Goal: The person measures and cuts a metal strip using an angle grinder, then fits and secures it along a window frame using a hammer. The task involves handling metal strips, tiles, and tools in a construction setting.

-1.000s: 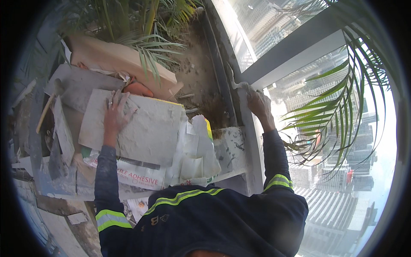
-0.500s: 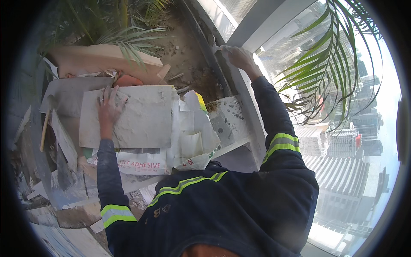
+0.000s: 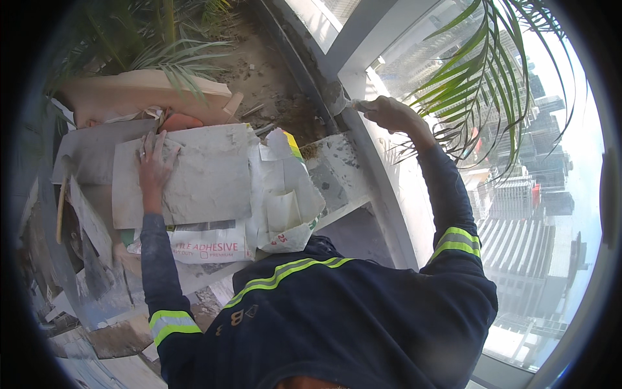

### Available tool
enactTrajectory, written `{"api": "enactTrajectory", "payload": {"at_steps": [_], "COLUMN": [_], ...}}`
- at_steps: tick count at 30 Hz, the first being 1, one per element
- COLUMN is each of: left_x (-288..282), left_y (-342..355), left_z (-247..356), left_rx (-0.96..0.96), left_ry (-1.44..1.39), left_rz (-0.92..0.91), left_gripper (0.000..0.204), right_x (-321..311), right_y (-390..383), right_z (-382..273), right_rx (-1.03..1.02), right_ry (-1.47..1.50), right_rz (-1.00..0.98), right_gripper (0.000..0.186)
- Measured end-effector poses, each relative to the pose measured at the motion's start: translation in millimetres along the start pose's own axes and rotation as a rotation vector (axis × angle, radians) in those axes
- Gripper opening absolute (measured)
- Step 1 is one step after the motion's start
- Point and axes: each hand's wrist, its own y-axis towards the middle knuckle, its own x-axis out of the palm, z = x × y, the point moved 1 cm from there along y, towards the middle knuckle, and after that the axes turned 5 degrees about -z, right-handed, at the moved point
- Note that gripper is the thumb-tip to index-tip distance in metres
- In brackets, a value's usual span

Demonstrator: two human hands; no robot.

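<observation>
My left hand (image 3: 155, 163) lies flat with fingers spread on a grey, dusty rectangular board (image 3: 208, 175), which looks like a tile or sheet. Under the board is a crumpled white bag (image 3: 282, 217) with red print, its right part showing. Stretched out to the far right, my right hand (image 3: 391, 117) is closed round the handle of a small trowel (image 3: 337, 102). The trowel's pale, smeared blade points left and meets the narrow concrete kerb (image 3: 322, 87) beside the window frame. Whether the blade presses on the kerb or hovers just over it is hard to tell.
Palm fronds (image 3: 476, 78) hang by the glass on the right, with buildings beyond. A bent tan sheet (image 3: 142, 91) stands behind the board. On the left are broken offcuts (image 3: 91, 217) and a wooden-handled tool (image 3: 63, 204). Soil (image 3: 259, 74) fills the strip along the kerb.
My right hand has drawn back to the right and nearer, turning so that the trowel blade now shows over the kerb. My left hand stays on the board; the whole view has shifted slightly.
</observation>
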Motion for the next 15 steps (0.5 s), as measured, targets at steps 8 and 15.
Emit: {"api": "enactTrajectory", "payload": {"at_steps": [8,15], "left_x": [-2,-6], "left_y": [-4,-3], "left_z": [-3,3], "left_rx": [-0.001,-0.018], "left_ry": [-0.061,-0.061], "left_rz": [-0.006,-0.047], "left_gripper": [0.065,0.066], "right_x": [1,13], "right_y": [-75,-57], "right_z": [-5,15], "right_rx": [0.003,-0.227], "right_ry": [-0.163,-0.119], "right_rz": [-0.15,0.239], "right_gripper": [0.041,0.034]}}
